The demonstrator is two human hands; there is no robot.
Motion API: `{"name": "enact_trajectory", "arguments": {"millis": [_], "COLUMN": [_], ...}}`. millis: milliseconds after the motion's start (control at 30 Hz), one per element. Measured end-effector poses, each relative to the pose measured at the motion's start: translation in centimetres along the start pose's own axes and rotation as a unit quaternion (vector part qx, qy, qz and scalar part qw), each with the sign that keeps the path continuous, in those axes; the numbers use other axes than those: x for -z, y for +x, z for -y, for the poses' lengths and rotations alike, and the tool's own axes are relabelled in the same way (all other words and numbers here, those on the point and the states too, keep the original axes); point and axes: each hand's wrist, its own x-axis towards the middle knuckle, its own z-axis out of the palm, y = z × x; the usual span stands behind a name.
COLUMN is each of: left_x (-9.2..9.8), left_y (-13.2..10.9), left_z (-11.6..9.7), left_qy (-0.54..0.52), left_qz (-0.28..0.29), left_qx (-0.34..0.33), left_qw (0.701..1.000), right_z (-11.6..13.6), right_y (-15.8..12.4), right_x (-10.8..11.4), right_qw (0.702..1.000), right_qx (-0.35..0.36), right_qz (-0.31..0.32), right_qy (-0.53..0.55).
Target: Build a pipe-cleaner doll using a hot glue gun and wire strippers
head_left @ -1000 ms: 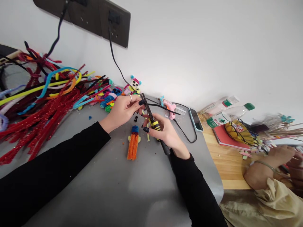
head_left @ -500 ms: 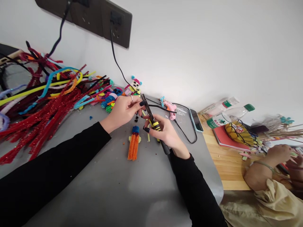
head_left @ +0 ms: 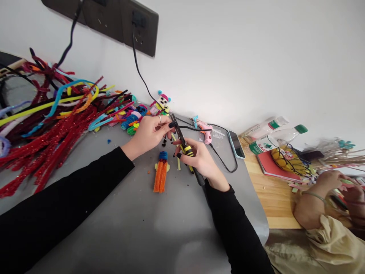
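My right hand [head_left: 201, 156] is closed round the yellow-and-black handles of a pair of pliers [head_left: 179, 131], whose dark jaws point up toward the wall. Fingertips of my left hand [head_left: 151, 131] pinch beside the jaws. From that pinch a black pipe cleaner [head_left: 196, 129] stretches out to the right, passing at the jaws; the end in my fingers is hidden. Below my hands lies an orange and blue pipe-cleaner figure [head_left: 161, 173] on the grey table [head_left: 122, 232]. A pale yellow strip [head_left: 178, 163] lies by the pliers, and small black pieces [head_left: 164, 143] sit under my left hand.
Loose pipe cleaners [head_left: 71, 125] heap up at the left. Finished pipe-cleaner dolls [head_left: 162, 101] stand by the wall. A pink glue gun [head_left: 205, 131] with its cord and a phone [head_left: 236, 144] lie right. Beyond are bottles [head_left: 273, 140] and a co-worker's hands [head_left: 333, 182].
My fingers on the pliers' handles have shifted slightly, while the pliers and my left hand hold almost the same place. At the right, the co-worker's hands have moved a little.
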Motion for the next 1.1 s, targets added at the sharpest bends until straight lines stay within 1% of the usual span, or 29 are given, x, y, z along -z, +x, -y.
{"name": "enact_trajectory", "arguments": {"millis": [100,233,333,433,533,633,700,800,867,933,1000,1033,1100], "left_x": [-0.1,-0.1,0.1,0.1,0.0,0.0,0.0,0.1,0.1,0.1,0.2,0.3,0.4], "left_y": [0.0,0.1,0.1,0.3,0.4,0.4,0.3,0.3,0.4,0.5,0.6,0.7,0.8], "left_z": [0.2,0.3,0.5,0.9,1.3,1.4,1.1,0.6,0.3,0.3,0.4,0.5,0.6], "left_qy": [-0.002,-0.024,-0.04,-0.041,-0.014,0.016,0.02,0.008,-0.012,-0.038,-0.051,-0.049,-0.031], "left_qz": [0.001,0.008,0.007,0.006,0.002,-0.004,0.0,0.005,0.003,-0.006,-0.025,-0.035,-0.055], "left_qx": [-0.002,0.015,0.027,0.043,0.056,0.06,0.068,0.1,0.122,0.135,0.138,0.136,0.129], "left_qw": [1.0,1.0,0.999,0.998,0.998,0.998,0.997,0.995,0.992,0.99,0.989,0.989,0.99], "right_z": [-0.4,-0.5,-0.2,-0.1,-0.3,-0.2,-0.1,-0.1,-0.1,-0.1,0.1,0.2,0.2], "right_y": [0.3,0.5,0.2,0.1,0.3,0.3,0.4,0.4,0.3,0.1,-0.1,-0.2,-0.3], "right_x": [-0.4,-0.7,0.0,1.2,1.9,1.7,1.5,1.5,2.0,2.6,2.9,2.9,2.2], "right_qw": [1.0,0.999,0.998,0.993,0.982,0.966,0.959,0.953,0.953,0.966,0.978,0.975,0.954], "right_qx": [-0.004,-0.02,-0.013,-0.003,0.028,0.079,0.108,0.134,0.14,0.12,0.067,0.036,-0.007], "right_qz": [-0.021,-0.037,-0.059,-0.075,-0.076,-0.093,-0.1,-0.124,-0.153,-0.183,-0.198,-0.198,-0.193], "right_qy": [-0.002,0.004,0.036,0.096,0.173,0.226,0.242,0.244,0.219,0.136,-0.015,-0.094,-0.23]}}
